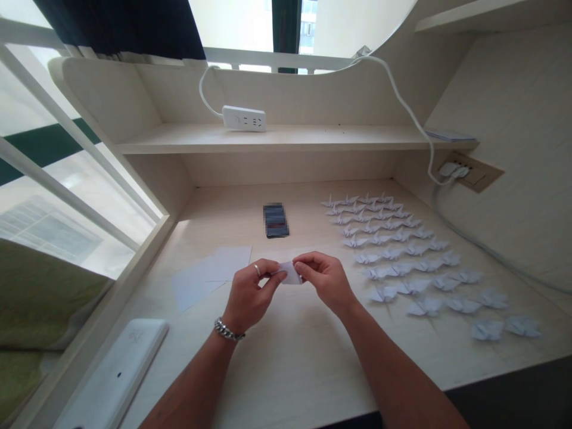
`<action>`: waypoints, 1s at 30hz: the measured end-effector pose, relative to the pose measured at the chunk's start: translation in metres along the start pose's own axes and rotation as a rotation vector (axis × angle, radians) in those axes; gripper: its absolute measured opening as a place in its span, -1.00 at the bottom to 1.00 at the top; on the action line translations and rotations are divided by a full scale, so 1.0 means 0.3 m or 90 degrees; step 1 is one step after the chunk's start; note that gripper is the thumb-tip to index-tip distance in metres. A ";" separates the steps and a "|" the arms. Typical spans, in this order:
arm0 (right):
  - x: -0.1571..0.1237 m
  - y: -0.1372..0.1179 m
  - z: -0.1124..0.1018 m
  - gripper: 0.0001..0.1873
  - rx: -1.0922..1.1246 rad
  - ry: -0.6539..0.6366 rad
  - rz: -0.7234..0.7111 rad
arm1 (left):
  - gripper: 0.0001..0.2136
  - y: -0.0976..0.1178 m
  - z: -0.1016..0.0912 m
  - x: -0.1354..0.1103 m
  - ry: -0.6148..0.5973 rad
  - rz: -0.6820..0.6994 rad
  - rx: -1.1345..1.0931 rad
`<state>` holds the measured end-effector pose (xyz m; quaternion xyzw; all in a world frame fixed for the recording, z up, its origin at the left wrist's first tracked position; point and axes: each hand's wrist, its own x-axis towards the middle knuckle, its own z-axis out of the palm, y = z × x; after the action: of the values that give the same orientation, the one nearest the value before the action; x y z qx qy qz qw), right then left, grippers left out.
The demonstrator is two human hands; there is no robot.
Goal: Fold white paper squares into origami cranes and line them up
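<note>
A small folded piece of white paper (291, 274) is held above the middle of the desk between both hands. My left hand (254, 290), with a ring and a chain bracelet, pinches its left edge between thumb and fingers. On the other side, my right hand (325, 278) grips the paper's right edge with thumb and forefinger. To the left lie several flat white paper sheets (230, 264), partly overlapping. Rows of folded white paper cranes (393, 253) cover the desk on the right.
A dark phone-like object (276, 220), its surface blurred out, lies beyond my hands. At the lower left rests a long white box-like object (120, 363). A power strip (243, 118) stands on the shelf (295, 136). White plugs (453, 171) sit in the right wall's socket, with cables trailing.
</note>
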<state>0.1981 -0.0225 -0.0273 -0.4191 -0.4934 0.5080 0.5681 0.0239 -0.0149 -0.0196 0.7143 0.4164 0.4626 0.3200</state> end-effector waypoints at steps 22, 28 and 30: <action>-0.019 0.003 0.001 -0.79 -0.087 0.024 -0.048 | -0.87 0.014 0.014 0.005 0.034 -0.097 -0.021; -0.016 0.003 -0.001 -0.80 -0.085 0.016 -0.040 | -0.88 0.021 0.015 0.007 0.040 -0.088 -0.014; -0.015 0.004 -0.003 -0.81 -0.078 0.016 -0.037 | -0.88 0.020 0.014 0.008 0.031 -0.075 0.001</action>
<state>0.1988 -0.0268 -0.0291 -0.4450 -0.5285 0.4552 0.5617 0.0302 -0.0159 -0.0151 0.6775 0.4658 0.4595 0.3359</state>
